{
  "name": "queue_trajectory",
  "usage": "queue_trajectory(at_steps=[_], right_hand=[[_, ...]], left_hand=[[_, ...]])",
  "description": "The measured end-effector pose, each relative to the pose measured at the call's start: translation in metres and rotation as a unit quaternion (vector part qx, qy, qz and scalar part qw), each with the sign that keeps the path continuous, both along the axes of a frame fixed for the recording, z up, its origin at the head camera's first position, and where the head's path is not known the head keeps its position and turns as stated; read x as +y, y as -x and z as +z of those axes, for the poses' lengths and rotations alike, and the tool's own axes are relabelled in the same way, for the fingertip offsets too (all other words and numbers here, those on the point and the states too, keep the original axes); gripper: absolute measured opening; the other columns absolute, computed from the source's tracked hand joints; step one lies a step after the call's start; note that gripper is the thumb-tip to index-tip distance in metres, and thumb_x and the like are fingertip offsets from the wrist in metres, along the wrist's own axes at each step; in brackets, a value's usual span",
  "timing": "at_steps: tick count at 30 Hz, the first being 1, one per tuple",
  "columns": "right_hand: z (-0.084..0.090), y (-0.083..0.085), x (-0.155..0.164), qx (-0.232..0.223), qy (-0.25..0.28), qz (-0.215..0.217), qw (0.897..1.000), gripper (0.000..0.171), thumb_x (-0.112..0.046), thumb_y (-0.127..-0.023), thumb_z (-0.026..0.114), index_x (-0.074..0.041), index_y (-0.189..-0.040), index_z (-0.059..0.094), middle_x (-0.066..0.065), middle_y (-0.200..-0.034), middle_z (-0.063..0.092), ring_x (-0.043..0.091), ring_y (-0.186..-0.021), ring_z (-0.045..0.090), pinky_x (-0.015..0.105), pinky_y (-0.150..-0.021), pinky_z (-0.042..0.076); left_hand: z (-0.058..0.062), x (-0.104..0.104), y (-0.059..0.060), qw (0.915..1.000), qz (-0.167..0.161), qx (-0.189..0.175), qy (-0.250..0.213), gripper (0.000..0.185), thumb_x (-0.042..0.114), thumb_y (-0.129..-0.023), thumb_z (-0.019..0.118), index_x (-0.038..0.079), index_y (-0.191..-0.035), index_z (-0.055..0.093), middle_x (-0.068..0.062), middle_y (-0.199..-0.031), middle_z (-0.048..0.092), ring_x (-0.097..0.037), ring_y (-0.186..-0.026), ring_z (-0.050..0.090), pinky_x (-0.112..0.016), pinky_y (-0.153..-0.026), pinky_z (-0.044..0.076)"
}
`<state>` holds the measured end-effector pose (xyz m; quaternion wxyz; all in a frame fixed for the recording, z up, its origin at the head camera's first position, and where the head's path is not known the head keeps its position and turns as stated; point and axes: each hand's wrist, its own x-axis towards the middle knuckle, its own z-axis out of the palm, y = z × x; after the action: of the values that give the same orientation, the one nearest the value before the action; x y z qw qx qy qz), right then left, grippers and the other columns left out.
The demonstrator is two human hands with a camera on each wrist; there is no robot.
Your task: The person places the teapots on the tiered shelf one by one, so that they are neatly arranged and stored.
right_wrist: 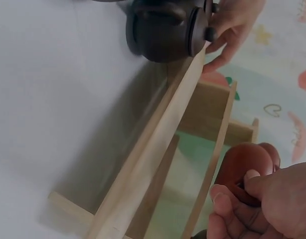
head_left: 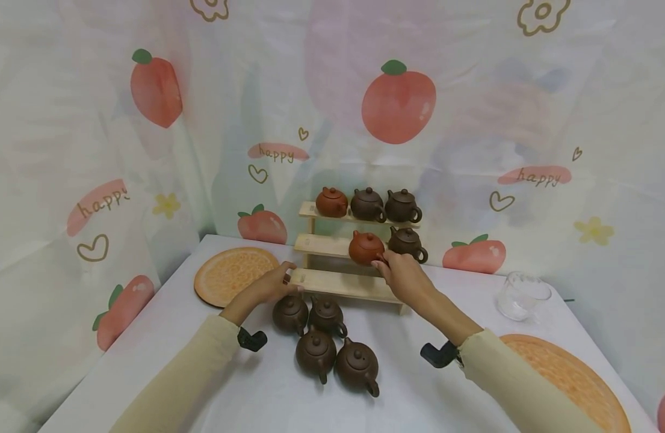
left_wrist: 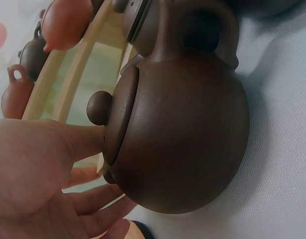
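Observation:
My right hand [head_left: 410, 276] pinches the handle of a reddish-brown teapot [head_left: 366, 248] at the middle step of a wooden display stand [head_left: 343, 284]. The right wrist view shows thumb and fingers at that teapot [right_wrist: 245, 167]; whether its base touches the board cannot be told. My left hand [head_left: 272, 282] holds the left end of the stand's lowest board, thumb in front and fingers behind. Right beside this hand, a dark brown teapot [left_wrist: 183, 129] fills the left wrist view and partly hides the thumb. Several dark teapots [head_left: 316, 352] stand on the table before the stand.
The top step bears a red teapot [head_left: 332, 202] and two dark ones [head_left: 368, 204]. Another dark teapot [head_left: 405, 242] stands on the middle step's right. Round orange-patterned mats [head_left: 231, 273] lie left and right; a clear glass cup [head_left: 519, 297] stands at right.

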<state>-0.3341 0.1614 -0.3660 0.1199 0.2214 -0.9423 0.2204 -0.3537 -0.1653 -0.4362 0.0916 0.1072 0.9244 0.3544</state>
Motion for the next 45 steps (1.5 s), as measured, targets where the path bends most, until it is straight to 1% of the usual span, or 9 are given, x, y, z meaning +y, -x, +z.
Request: queue_trajectory(at_steps=[9, 15, 22, 30, 33, 35, 37, 41, 45], right_hand=[[0.003, 0.018, -0.006, 0.004, -0.015, -0.026, 1.0, 0.026, -0.019, -0.107, 0.064, -0.003, -0.086, 0.062, 0.004, -0.067, 0.049, 0.019, -0.061, 0.05, 0.034, -0.059, 0.041], [0.003, 0.025, -0.009, -0.017, -0.024, -0.045, 0.999, 0.029, -0.023, -0.108, 0.063, -0.004, -0.087, 0.061, 0.005, -0.068, 0.05, 0.022, -0.063, 0.052, 0.037, -0.061, 0.043], [0.004, 0.027, -0.01, -0.03, -0.024, -0.057, 0.998, 0.031, -0.025, -0.108, 0.064, -0.005, -0.084, 0.06, 0.005, -0.067, 0.051, 0.022, -0.062, 0.053, 0.037, -0.06, 0.043], [0.004, 0.026, -0.01, -0.016, -0.009, -0.05, 0.999, 0.032, -0.023, -0.105, 0.068, -0.004, -0.081, 0.059, 0.004, -0.066, 0.048, 0.02, -0.061, 0.049, 0.033, -0.057, 0.038], [0.003, 0.021, -0.006, -0.021, -0.02, -0.056, 0.998, 0.037, -0.026, -0.104, 0.069, -0.006, -0.075, 0.058, 0.001, -0.063, 0.046, 0.019, -0.059, 0.047, 0.032, -0.055, 0.036], [0.001, 0.015, -0.003, -0.034, -0.033, -0.061, 0.997, 0.041, -0.028, -0.104, 0.07, -0.006, -0.071, 0.059, 0.001, -0.061, 0.044, 0.018, -0.058, 0.045, 0.032, -0.054, 0.036], [-0.001, 0.007, 0.001, -0.055, -0.047, -0.064, 0.995, 0.041, -0.031, -0.103, 0.07, -0.005, -0.073, 0.063, 0.001, -0.061, 0.048, 0.018, -0.058, 0.047, 0.032, -0.055, 0.038], [-0.007, -0.016, 0.009, -0.09, -0.066, -0.053, 0.992, 0.037, -0.033, -0.103, 0.071, -0.001, -0.085, 0.071, 0.003, -0.067, 0.06, 0.02, -0.064, 0.056, 0.036, -0.059, 0.046], [-0.017, -0.048, 0.014, -0.117, -0.05, -0.014, 0.992, 0.036, -0.036, -0.101, 0.072, -0.005, -0.082, 0.07, 0.001, -0.065, 0.06, 0.017, -0.064, 0.055, 0.035, -0.06, 0.046]], left_hand=[[0.0, 0.0, 0.0, 1.0, 0.0, -0.002, -0.003, 0.063, 0.03, -0.104, 0.07, 0.002, -0.153, 0.04, -0.031, -0.138, 0.061, -0.042, -0.127, 0.061, -0.056, -0.105, 0.049], [0.001, 0.0, 0.0, 1.0, 0.002, -0.002, -0.001, 0.063, 0.029, -0.104, 0.07, 0.002, -0.152, 0.041, -0.032, -0.138, 0.061, -0.043, -0.128, 0.061, -0.056, -0.105, 0.049], [0.001, 0.001, 0.0, 1.0, 0.0, -0.003, -0.006, 0.064, 0.03, -0.104, 0.07, 0.002, -0.153, 0.041, -0.032, -0.139, 0.061, -0.043, -0.128, 0.06, -0.056, -0.106, 0.048], [0.002, 0.0, -0.001, 1.0, -0.002, -0.002, -0.003, 0.063, 0.029, -0.104, 0.069, 0.002, -0.153, 0.04, -0.032, -0.138, 0.061, -0.043, -0.128, 0.06, -0.056, -0.105, 0.049], [0.003, -0.001, -0.002, 1.0, -0.004, 0.001, -0.001, 0.063, 0.03, -0.104, 0.069, 0.001, -0.153, 0.04, -0.032, -0.138, 0.061, -0.043, -0.128, 0.061, -0.056, -0.105, 0.049], [0.003, -0.001, -0.003, 1.0, -0.004, 0.003, -0.001, 0.063, 0.03, -0.104, 0.069, 0.001, -0.152, 0.04, -0.032, -0.137, 0.062, -0.043, -0.127, 0.061, -0.055, -0.105, 0.049], [0.004, -0.001, -0.003, 1.0, -0.003, 0.005, -0.002, 0.063, 0.029, -0.104, 0.069, 0.001, -0.152, 0.04, -0.031, -0.136, 0.063, -0.043, -0.126, 0.061, -0.056, -0.105, 0.049], [0.004, -0.001, -0.004, 1.0, -0.003, 0.004, -0.004, 0.063, 0.029, -0.104, 0.069, 0.001, -0.153, 0.04, -0.032, -0.136, 0.063, -0.043, -0.127, 0.061, -0.056, -0.105, 0.049], [0.003, 0.001, -0.004, 1.0, -0.002, 0.001, -0.004, 0.064, 0.029, -0.104, 0.069, 0.0, -0.153, 0.04, -0.032, -0.137, 0.062, -0.044, -0.127, 0.061, -0.056, -0.105, 0.049]])
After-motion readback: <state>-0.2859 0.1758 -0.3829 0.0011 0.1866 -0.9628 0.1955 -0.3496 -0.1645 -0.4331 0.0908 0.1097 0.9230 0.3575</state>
